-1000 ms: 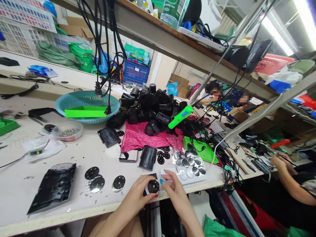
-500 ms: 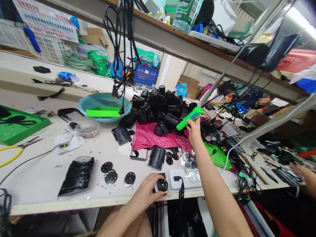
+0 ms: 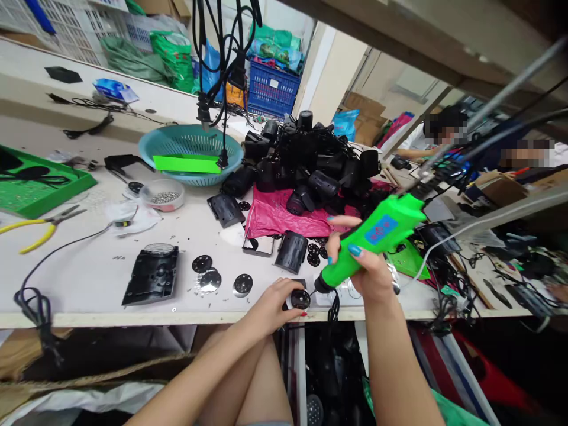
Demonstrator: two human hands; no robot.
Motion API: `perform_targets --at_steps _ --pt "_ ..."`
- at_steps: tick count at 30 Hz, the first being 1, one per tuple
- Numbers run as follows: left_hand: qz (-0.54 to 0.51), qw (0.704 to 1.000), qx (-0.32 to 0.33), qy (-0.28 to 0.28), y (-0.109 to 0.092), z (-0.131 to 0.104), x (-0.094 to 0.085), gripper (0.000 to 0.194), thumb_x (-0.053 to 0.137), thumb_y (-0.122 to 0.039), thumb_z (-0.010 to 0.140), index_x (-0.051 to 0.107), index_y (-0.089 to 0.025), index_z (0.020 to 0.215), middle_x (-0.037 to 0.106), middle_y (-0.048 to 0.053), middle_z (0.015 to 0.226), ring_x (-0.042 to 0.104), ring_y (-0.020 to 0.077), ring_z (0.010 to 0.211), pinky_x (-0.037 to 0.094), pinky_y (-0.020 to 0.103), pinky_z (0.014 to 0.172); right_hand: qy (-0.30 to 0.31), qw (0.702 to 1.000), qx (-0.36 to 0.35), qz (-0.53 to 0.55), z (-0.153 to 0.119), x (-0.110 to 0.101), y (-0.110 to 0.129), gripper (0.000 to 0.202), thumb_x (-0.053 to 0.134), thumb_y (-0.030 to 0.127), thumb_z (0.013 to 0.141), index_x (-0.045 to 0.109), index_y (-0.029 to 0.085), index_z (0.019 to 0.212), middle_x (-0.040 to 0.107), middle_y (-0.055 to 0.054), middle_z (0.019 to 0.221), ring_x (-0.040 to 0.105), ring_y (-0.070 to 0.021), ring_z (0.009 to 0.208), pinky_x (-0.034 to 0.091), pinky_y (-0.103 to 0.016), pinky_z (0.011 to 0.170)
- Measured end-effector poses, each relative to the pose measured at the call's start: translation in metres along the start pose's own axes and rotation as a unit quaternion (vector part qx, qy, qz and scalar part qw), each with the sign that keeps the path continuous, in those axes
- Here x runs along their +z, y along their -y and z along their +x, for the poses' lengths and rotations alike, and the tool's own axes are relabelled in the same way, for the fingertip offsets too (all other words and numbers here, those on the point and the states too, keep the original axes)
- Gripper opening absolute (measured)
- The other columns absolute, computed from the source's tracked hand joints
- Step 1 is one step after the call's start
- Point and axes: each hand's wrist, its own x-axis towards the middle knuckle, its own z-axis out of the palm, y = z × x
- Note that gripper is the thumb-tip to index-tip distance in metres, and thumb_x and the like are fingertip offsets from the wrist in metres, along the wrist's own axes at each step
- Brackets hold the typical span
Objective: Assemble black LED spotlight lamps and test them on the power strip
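My right hand [image 3: 370,269] is wrapped round a green electric screwdriver [image 3: 377,236], which slants down to the left. The tip of its bit is close to a small round black disc [image 3: 300,299]; whether they touch I cannot tell. That disc, on a pale part at the table's front edge, is gripped by my left hand [image 3: 277,302] between thumb and fingers. Left of it lie loose black discs [image 3: 243,284] and an open black plastic shell [image 3: 153,275]. Behind my hands stands a curved black housing [image 3: 291,251].
A heap of black devices [image 3: 310,160] sits on a pink bag [image 3: 270,216]. Farther left are a blue basket [image 3: 186,139], a tub of screws [image 3: 164,195], yellow-handled pliers [image 3: 48,225] and a green tray [image 3: 57,192]. Cables hang overhead. People sit at the far right.
My right hand has brought the electric screwdriver down and toward me, from beside the heap to the disc in my left hand. The camera view has shifted; my left hand keeps its hold.
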Motion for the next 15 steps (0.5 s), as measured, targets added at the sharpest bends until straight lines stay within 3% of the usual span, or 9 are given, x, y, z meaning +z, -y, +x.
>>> perform_targets --at_steps 2,6,10,15 --pt "0.003 1.000 0.000 0.002 0.000 0.000 0.000 0.041 0.078 -0.019 0.076 0.062 -0.022 0.113 0.067 0.007 0.112 0.062 0.0229 0.105 0.048 0.035 0.091 -0.073 0.996 -0.034 0.039 -0.018 0.010 0.002 0.040 0.068 0.055 0.072 0.060 0.026 0.099 0.053 0.003 0.063 0.054 -0.0174 0.061 0.045 -0.033 0.061" --pt "0.000 1.000 0.011 0.012 -0.003 0.000 -0.003 0.039 0.077 -0.022 0.078 0.061 -0.021 0.114 0.067 0.006 0.110 0.061 0.0222 0.104 0.047 0.033 0.091 -0.200 0.974 -0.065 0.081 -0.051 0.026 0.001 0.066 0.040 0.081 0.079 0.057 0.025 0.109 0.049 0.004 0.057 0.045 -0.0149 0.050 0.037 -0.029 0.052" --pt "-0.008 1.000 0.018 0.010 -0.004 0.001 -0.004 0.037 0.075 -0.024 0.081 0.061 -0.021 0.115 0.067 0.006 0.110 0.061 0.0213 0.104 0.047 0.032 0.090 -0.219 0.968 -0.110 0.054 -0.065 0.035 -0.003 0.072 0.039 0.084 0.074 0.058 0.021 0.102 0.053 0.003 0.058 0.047 -0.0160 0.050 0.038 -0.030 0.052" --pt "-0.008 1.000 0.026 0.007 -0.001 -0.001 -0.002 0.038 0.075 -0.026 0.081 0.059 -0.022 0.116 0.066 0.006 0.111 0.061 0.0215 0.104 0.047 0.032 0.091 -0.244 0.959 -0.138 0.051 -0.059 0.040 -0.006 0.074 0.045 0.088 0.065 0.061 0.020 0.091 0.051 0.004 0.054 0.043 -0.0145 0.047 0.035 -0.029 0.051"
